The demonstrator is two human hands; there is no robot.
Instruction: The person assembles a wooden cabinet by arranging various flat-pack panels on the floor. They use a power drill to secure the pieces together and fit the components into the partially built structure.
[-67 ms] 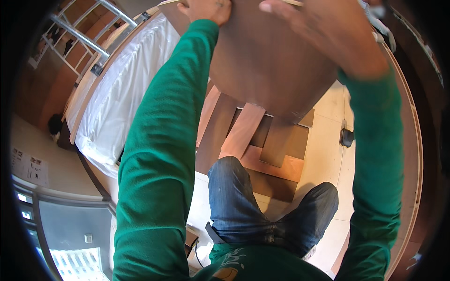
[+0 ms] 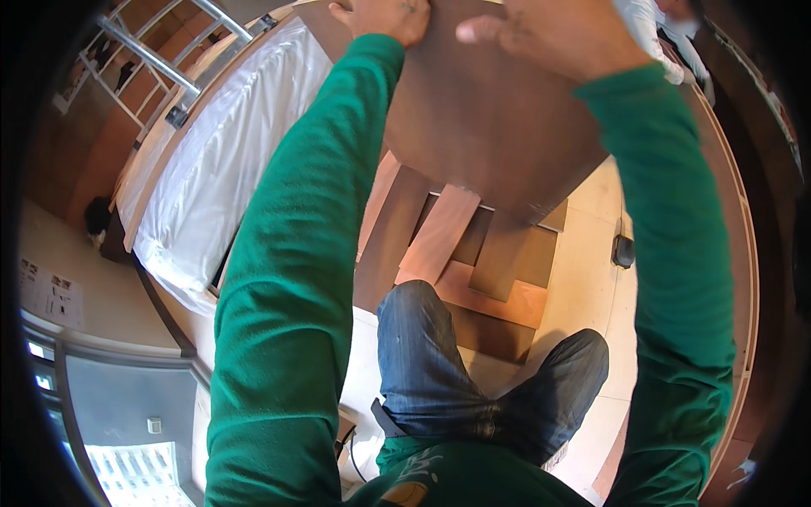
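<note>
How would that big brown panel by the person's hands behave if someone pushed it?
The brown panel is probably stiff: its broad face looks flat, with no visible sag. Its smooth, faintly shiny surface may feel rather slippery. It could be heavy, being far wider than the left hand.

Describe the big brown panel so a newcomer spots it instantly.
From the jeans-clad knees at lower centre, look up past the overlapping boards. The brown panel fills the upper middle, with the left hand and right hand at its upper part. Unlike those narrower boards, it is one broad, plain sheet.
</note>
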